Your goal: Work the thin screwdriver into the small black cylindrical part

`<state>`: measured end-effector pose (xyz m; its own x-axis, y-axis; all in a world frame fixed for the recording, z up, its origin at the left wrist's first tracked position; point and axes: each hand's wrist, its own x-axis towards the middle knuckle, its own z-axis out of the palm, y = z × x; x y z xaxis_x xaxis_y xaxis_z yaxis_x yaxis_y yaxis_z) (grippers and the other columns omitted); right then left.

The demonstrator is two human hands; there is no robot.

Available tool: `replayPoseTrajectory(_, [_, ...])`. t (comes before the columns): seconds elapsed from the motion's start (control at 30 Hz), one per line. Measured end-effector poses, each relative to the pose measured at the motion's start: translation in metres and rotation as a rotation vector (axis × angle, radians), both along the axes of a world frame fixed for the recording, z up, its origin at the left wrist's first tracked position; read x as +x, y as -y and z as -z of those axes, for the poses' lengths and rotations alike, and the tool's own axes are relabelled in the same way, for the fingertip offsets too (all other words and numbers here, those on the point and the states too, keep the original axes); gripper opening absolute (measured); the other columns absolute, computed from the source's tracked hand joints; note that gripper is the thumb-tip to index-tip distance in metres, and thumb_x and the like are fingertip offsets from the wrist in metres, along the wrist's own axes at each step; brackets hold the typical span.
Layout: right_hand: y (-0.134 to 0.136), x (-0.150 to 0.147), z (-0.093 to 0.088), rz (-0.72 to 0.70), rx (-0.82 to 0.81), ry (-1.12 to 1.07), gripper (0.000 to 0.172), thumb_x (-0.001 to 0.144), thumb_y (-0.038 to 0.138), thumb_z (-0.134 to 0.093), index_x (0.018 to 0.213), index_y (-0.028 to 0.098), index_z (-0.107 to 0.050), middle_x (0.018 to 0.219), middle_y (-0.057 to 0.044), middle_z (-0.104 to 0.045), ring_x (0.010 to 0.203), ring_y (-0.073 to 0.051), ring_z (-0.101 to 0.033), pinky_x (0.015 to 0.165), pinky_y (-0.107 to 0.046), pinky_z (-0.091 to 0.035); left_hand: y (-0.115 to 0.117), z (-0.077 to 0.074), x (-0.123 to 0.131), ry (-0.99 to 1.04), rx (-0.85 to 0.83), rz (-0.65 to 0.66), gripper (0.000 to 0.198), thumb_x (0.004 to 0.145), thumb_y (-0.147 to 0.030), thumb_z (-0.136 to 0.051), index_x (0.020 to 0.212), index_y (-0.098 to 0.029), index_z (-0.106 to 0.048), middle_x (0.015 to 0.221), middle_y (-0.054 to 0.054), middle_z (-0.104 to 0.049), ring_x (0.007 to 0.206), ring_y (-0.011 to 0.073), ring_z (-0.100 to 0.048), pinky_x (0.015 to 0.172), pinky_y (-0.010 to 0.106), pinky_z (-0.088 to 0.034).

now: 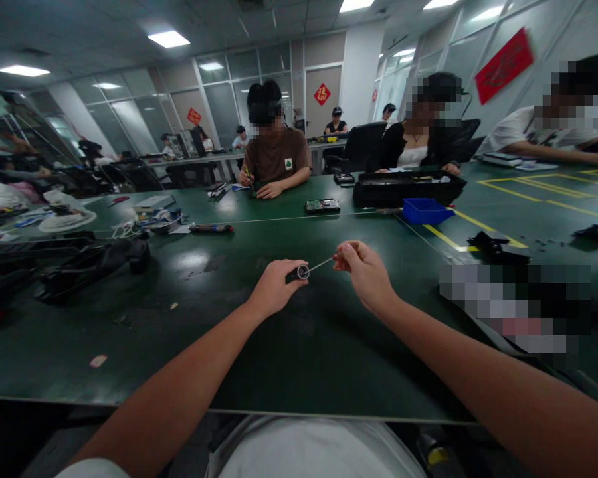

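Inside the near edge of the tabletop [179, 358], the left hand [273, 289] clasps a cylinder [299, 272]; the right hand [367, 273] pinches a rod [321, 264].

Both bare hands close in a grip, near each other but apart.
Left forearm [192, 372] enters from 8 o'clock, left hand [272, 291] curled toward 2; right forearm [468, 368] enters from 4, right hand [369, 275] pinching toward 10.

Rod [319, 264] before hard drive [321, 206] | bin [425, 212] right of hard drive | parts [94, 269] left, seemingly overlapping
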<state>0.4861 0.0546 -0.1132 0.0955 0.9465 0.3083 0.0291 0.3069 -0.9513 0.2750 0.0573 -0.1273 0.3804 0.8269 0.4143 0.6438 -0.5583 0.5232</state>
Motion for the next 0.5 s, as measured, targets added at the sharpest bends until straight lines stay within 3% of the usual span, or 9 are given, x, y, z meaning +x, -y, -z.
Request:
replayPoseTrajectory(0.13, [0.0079, -0.0008, -0.0051, 0.002, 0.109, 0.234, 0.022, 0.094, 0.041, -0.05, 0.091, 0.021, -0.06, 0.079, -0.003, -0.066, 0.072, -0.018, -0.064, 0.07, -0.035, -0.051, -0.001, 0.0003, -0.0007, -0.004, -0.002, -0.008, 0.037, 0.084, -0.022, -0.073, 0.121, -0.024, -0.066, 0.119, 0.004, -0.069, 0.112, 0.0229, -0.06, 0.102, 0.041, -0.044])
replayPoseTrajectory(0.5, [0.0076, -0.0011, -0.0005, -0.048, 0.134, 0.305, 0.021, 0.096, 0.041, -0.049, 0.098, 0.023, -0.058, 0.084, -0.004, -0.068, 0.08, -0.02, -0.068, 0.075, -0.037, -0.053, -0.0016, 0.0, -0.0017, -0.018, 0.003, -0.051, 0.037, 0.082, -0.022, -0.075, 0.119, -0.024, -0.067, 0.117, 0.005, -0.069, 0.11, 0.024, -0.06, 0.099, 0.042, -0.044])
